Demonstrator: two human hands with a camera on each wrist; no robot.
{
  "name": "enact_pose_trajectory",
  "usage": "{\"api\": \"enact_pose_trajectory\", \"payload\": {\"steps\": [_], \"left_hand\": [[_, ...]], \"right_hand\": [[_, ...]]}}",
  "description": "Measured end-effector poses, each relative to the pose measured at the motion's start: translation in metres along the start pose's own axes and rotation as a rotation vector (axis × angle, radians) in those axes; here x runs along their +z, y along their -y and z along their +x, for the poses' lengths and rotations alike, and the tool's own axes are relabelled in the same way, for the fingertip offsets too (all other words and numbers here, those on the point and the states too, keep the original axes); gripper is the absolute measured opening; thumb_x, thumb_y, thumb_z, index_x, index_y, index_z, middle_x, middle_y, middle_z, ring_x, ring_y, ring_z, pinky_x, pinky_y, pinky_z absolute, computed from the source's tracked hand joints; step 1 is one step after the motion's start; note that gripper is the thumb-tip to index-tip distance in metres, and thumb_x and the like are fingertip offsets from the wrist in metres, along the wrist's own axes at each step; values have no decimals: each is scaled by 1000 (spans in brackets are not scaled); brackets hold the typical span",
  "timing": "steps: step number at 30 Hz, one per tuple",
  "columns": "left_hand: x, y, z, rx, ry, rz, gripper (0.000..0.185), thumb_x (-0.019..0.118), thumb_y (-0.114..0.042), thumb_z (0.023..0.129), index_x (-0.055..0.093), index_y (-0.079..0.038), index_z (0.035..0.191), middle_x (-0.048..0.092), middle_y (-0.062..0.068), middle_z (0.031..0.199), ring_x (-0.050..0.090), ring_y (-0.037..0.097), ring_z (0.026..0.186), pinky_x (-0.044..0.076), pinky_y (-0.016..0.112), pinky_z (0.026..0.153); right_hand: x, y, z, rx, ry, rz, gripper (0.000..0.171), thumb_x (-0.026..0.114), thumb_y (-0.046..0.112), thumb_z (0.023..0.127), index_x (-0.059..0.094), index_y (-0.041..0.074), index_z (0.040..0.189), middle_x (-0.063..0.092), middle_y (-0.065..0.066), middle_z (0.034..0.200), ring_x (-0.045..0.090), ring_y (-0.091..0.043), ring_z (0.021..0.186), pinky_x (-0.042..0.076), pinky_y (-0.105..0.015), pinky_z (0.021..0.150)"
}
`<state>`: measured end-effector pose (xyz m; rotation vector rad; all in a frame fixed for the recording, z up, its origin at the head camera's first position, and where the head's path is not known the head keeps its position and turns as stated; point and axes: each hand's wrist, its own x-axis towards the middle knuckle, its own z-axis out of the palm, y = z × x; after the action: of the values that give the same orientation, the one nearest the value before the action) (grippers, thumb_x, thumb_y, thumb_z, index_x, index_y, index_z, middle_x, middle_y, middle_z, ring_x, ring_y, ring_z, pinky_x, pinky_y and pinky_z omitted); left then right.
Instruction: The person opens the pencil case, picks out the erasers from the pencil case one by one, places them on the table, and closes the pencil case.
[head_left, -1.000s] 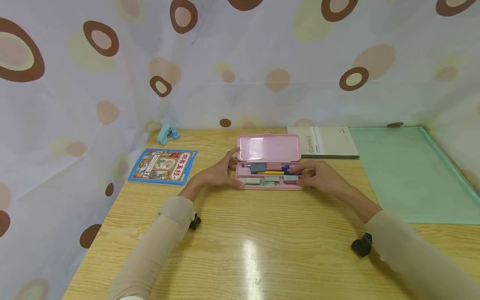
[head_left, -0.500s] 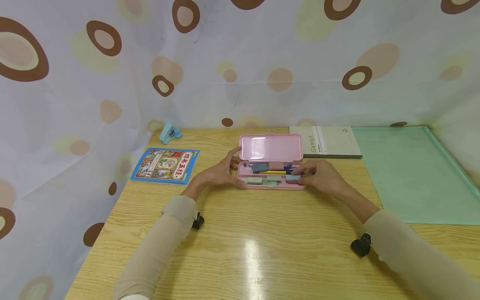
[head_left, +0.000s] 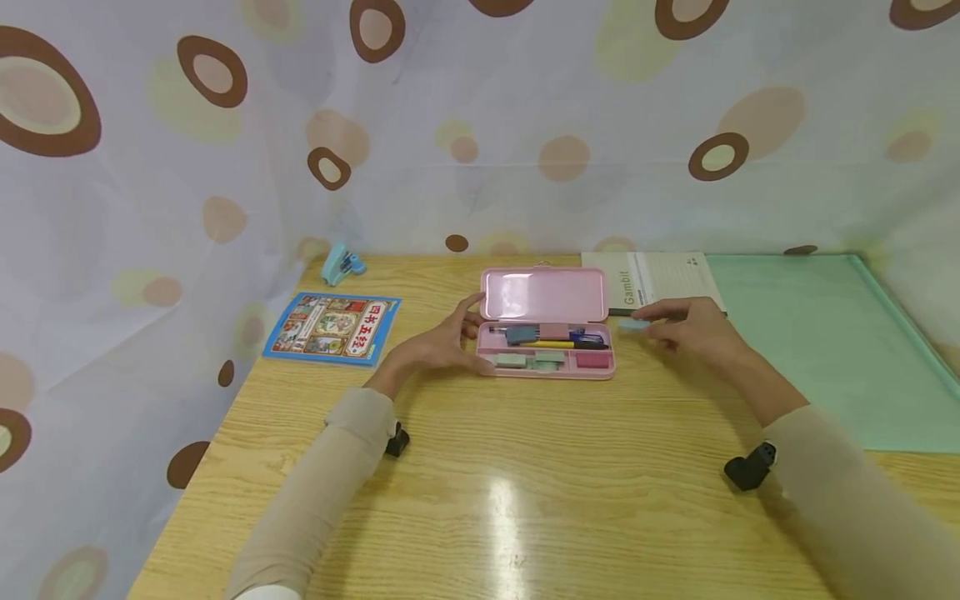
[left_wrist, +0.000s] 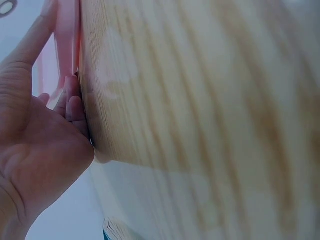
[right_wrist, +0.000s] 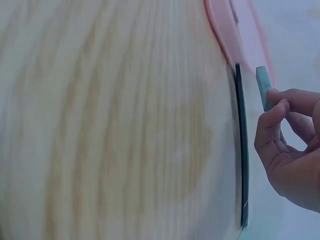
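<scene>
A pink pencil case point(head_left: 543, 373) lies open on the table, its lid point(head_left: 543, 293) tipped back. My left hand point(head_left: 442, 346) holds its left end, thumb at the front corner and fingers at the side and back. Between thumb and fingertips, my right hand point(head_left: 693, 329) pinches a light blue eraser point(head_left: 633, 324), held just right of the case. Inside the case are a dark blue-grey block point(head_left: 521, 335), a pink block point(head_left: 553, 332), a yellow pencil point(head_left: 551, 344) and dark pens. The front compartments hold pale green blocks point(head_left: 512, 361) and a dark pink block point(head_left: 592, 360).
Behind my right hand lies a notebook point(head_left: 667, 275) with a dark spine, next to a green mat point(head_left: 832, 350). A blue-edged picture book point(head_left: 333, 329) lies at the left, with a light blue gadget point(head_left: 341, 265) behind it. A patterned cloth point(head_left: 480, 125) hangs at the back.
My right hand has lifted the light blue eraser out of the case's front right compartment and moved it right, uncovering the dark pink block. The left hand stays at the case.
</scene>
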<state>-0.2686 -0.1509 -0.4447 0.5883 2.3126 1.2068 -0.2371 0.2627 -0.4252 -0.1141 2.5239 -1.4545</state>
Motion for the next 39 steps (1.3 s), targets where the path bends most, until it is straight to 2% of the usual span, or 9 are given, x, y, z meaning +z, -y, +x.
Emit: {"api": "enact_pose_trajectory", "payload": {"steps": [3,8,15,18,21,23,28,36,39], "left_hand": [[0,1,1,7,4,1,123,90,-23,82,1,-29,166,38,11,148,40,26,128,31,46,117],[-1,0,0,8,1,-1,122,90,-23,83,2,-29,166,39,11,146,41,27,127,32,46,116],[0,0,0,5,6,-7,122,90,-23,83,1,-30,166,39,11,147,40,26,124,34,43,111],[0,-1,1,3,6,-7,122,90,-24,83,1,-31,166,38,11,147,39,26,124,34,44,111],[1,0,1,4,6,-11,122,90,-23,83,1,-31,166,38,11,148,39,26,125,33,45,113],[1,1,2,8,4,-14,122,89,-23,83,1,-31,166,38,11,148,39,26,125,32,45,114],[0,2,2,11,-4,-19,122,90,-21,82,2,-30,166,39,11,146,39,26,125,31,45,114],[0,4,3,7,-7,-20,121,90,-20,83,2,-29,166,39,12,146,39,26,125,31,44,114],[0,3,3,7,-4,-18,122,90,-20,83,2,-29,166,39,11,146,39,26,125,31,44,114]], "right_hand": [[-9,-10,3,22,-10,-17,37,72,16,98,69,-1,130,68,-5,89,55,-14,68,50,-32,63],[-14,-20,9,42,18,17,37,70,10,98,66,-6,131,66,-6,90,54,-13,64,50,-32,59],[-18,-23,13,57,64,3,35,66,8,101,63,-8,133,61,-8,82,53,-14,61,50,-32,57],[-18,-25,12,53,59,-14,35,67,9,100,65,-6,132,62,-6,78,53,-14,59,50,-31,56],[-17,-25,12,38,32,-2,36,69,11,100,65,-3,133,67,-6,86,53,-14,58,50,-32,55],[-15,-22,11,23,12,16,37,70,13,99,65,-1,134,69,-6,98,52,-14,60,49,-32,55],[-4,-7,12,-30,10,35,40,72,17,100,64,1,136,64,-14,120,51,-15,65,49,-32,56],[30,19,22,-74,106,79,41,71,17,100,63,3,138,61,-21,129,56,-17,72,49,-30,59],[44,27,26,-77,115,36,40,73,18,98,65,6,136,63,-20,131,60,-19,83,51,-27,64]]}}
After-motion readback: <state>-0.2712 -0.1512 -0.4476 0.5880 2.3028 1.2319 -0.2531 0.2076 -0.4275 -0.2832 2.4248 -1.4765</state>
